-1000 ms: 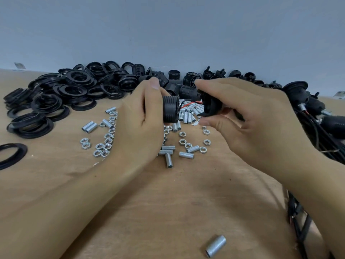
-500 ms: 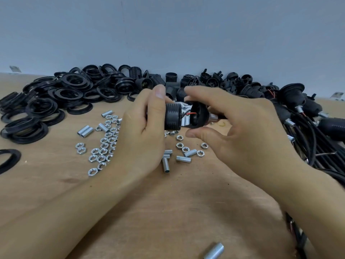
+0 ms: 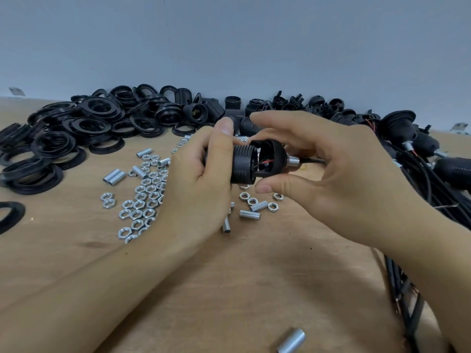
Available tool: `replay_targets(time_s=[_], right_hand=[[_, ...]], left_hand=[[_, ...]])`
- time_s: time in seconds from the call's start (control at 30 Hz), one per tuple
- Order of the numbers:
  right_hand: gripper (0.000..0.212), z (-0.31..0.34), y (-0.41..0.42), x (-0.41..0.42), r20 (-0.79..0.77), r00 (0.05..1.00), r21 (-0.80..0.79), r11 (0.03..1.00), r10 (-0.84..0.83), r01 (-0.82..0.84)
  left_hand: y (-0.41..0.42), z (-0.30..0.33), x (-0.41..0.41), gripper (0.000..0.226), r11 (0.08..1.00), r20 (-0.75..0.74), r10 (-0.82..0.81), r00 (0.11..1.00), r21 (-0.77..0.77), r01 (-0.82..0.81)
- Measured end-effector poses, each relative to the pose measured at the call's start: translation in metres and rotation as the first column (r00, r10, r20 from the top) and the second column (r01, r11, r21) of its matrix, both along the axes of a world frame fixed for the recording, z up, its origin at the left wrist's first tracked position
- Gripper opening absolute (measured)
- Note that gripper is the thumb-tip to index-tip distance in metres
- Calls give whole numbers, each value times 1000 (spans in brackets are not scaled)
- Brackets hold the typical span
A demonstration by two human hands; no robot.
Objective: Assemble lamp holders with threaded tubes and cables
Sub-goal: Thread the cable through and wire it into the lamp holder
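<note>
Black lamp holder body (image 3: 243, 164) gripped in left hand (image 3: 201, 184), steadied for joining. Right hand (image 3: 339, 174) at 3 o'clock pinches cap (image 3: 274, 155), tube (image 3: 293, 161) and cable (image 3: 314, 161) trailing rightward.

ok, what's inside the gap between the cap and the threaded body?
Between the cap and the body, red and dark wires and a silvery part show. The terminals are hidden inside, so the connections can't be seen.

Small-parts assembly workbench: bare plywood bench top (image 3: 254, 289) against plain grey wall (image 3: 229, 42), heaped black plastic threaded rings (image 3: 76, 128), loose silver hex nuts (image 3: 137, 212), bundled black cables (image 3: 433, 189).
</note>
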State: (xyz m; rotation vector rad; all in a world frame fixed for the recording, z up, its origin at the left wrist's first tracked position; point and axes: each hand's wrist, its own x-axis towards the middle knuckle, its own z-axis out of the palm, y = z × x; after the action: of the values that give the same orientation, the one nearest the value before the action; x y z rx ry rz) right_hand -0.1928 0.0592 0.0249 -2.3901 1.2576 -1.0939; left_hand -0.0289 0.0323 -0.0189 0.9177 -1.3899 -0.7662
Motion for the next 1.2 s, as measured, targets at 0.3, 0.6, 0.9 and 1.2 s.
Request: replay_targets(time_s=[0.3, 0.6, 0.9, 1.2], right_hand=[[62, 2, 1, -3, 32, 999, 53, 998, 39, -40], [60, 0, 5, 10, -111, 992, -39, 998, -56, 52], [67, -1, 4, 5, -154, 988, -16, 1000, -30, 27], [59, 1, 6, 1, -66, 996, 52, 997, 57, -53]], left_hand=[[-2, 0, 0, 50, 976, -83, -94, 992, 189, 108], [0, -3, 0, 51, 944, -149, -117, 982, 291, 156], [3, 1, -1, 54, 908, -91, -147, 985, 383, 171], [-1, 4, 4, 38, 856, -94, -162, 982, 482, 188]])
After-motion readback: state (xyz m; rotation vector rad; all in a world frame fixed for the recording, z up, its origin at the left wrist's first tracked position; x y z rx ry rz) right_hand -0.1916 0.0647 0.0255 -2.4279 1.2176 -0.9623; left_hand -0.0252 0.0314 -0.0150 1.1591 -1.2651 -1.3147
